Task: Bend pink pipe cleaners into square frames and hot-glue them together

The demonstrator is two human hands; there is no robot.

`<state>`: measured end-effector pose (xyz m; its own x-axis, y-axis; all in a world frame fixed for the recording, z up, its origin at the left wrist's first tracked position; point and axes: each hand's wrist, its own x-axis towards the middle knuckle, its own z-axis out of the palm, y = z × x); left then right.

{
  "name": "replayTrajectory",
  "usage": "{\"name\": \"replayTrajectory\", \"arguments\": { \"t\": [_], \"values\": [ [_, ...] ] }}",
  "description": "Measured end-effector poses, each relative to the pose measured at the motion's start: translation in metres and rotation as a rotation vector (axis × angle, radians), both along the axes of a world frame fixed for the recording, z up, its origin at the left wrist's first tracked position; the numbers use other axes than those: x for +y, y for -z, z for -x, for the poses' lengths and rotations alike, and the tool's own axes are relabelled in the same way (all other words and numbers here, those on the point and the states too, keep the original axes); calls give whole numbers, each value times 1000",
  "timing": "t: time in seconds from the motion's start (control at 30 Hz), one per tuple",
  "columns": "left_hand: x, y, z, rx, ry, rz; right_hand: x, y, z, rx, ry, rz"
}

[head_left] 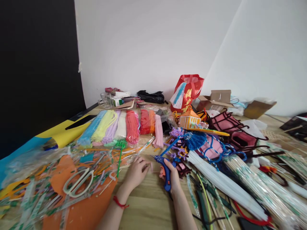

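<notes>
My right hand (pixel 173 177) is wrapped around the handle of a blue hot glue gun (pixel 166 172) with orange parts. Its nozzle points up and left, toward my other hand. Thumb and fingers of my left hand (pixel 137 172), a red cord bracelet at its wrist, are pinched on a short, bent pinkish piece that looks like pipe cleaner (pixel 151 167). This small piece sits in the gap between my hands, close to the glue gun but apart from its nozzle as far as I can make out. Both hands are just above the wooden tabletop (pixel 144 204).
Bundles of coloured pipe cleaners (pixel 132 127) lie ahead. White-handled scissors (pixel 78 183) rest on orange sheet scraps at left. At right are blue-and-pink pipe-cleaner pieces (pixel 211 145), a white bundle (pixel 216 179) and wrapped wooden sticks (pixel 259 188). A red bag (pixel 192 91) stands behind.
</notes>
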<state>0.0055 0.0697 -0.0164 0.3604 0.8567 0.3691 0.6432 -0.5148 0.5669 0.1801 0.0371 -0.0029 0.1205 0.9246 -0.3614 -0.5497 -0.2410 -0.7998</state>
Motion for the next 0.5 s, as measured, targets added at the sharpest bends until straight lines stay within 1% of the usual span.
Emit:
{"name": "replayTrajectory", "arguments": {
  "t": [0.2, 0.3, 0.5],
  "values": [
    [0, -1, 0, -12, 2, -1, 0, 3, -1, -74, -8, -10],
    [0, 0, 0, -16, -1, -2, 0, 4, 0, -68, -1, -29],
    [-1, -1, -1, -21, 2, -12, -2, 1, -1, -96, -4, -30]
  ]
}}
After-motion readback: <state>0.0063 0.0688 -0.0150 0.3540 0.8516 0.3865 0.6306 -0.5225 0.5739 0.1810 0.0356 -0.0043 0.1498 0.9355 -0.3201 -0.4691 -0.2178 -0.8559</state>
